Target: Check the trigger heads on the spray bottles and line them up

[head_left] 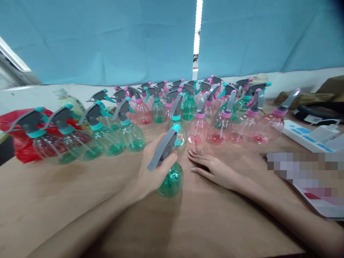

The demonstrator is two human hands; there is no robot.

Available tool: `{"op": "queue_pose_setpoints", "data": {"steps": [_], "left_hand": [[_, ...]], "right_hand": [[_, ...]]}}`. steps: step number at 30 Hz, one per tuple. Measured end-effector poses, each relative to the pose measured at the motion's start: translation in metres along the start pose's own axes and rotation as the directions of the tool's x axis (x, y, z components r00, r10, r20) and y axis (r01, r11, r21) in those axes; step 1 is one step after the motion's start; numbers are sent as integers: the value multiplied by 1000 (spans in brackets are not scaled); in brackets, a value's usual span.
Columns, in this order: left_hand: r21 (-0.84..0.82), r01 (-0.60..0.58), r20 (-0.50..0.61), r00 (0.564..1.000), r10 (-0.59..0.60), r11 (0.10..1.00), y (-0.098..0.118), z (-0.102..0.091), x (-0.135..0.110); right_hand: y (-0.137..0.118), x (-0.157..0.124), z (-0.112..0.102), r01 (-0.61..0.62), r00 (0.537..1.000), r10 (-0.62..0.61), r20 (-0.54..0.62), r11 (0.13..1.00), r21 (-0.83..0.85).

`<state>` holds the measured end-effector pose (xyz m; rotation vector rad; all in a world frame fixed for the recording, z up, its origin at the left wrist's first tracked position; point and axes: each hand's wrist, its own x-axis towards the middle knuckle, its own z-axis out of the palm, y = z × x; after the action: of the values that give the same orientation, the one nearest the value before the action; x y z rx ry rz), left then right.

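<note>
My left hand (156,166) is wrapped round the neck of a green spray bottle (172,182) with a grey and turquoise trigger head. The bottle is near the middle of the table, tilted slightly; I cannot tell whether its base touches the wood. My right hand (212,166) lies flat on the table to the right of it, fingers stretched out and holding nothing. Just beyond both hands, a row of pink spray bottles (197,134) stands on the right, and a row of green spray bottles (133,138) on the left.
More pink and green bottles crowd the back of the wooden table (228,222). At the left is a red plastic bag (23,145) by a pale bottle (68,102). A white power strip (303,134), a black coil (317,114) and a blurred-out flat device (319,202) are at the right.
</note>
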<state>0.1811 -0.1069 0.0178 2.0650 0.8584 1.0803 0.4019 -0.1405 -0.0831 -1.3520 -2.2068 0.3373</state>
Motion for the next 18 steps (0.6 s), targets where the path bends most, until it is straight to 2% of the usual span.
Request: {"op": "queue_pose_setpoints", "data": {"steps": [18], "left_hand": [[-4,-2,14,1000,2,1000,1,-1,1]], "right_hand": [[0,0,1,-3,1000,4,-22,1000,28]]}}
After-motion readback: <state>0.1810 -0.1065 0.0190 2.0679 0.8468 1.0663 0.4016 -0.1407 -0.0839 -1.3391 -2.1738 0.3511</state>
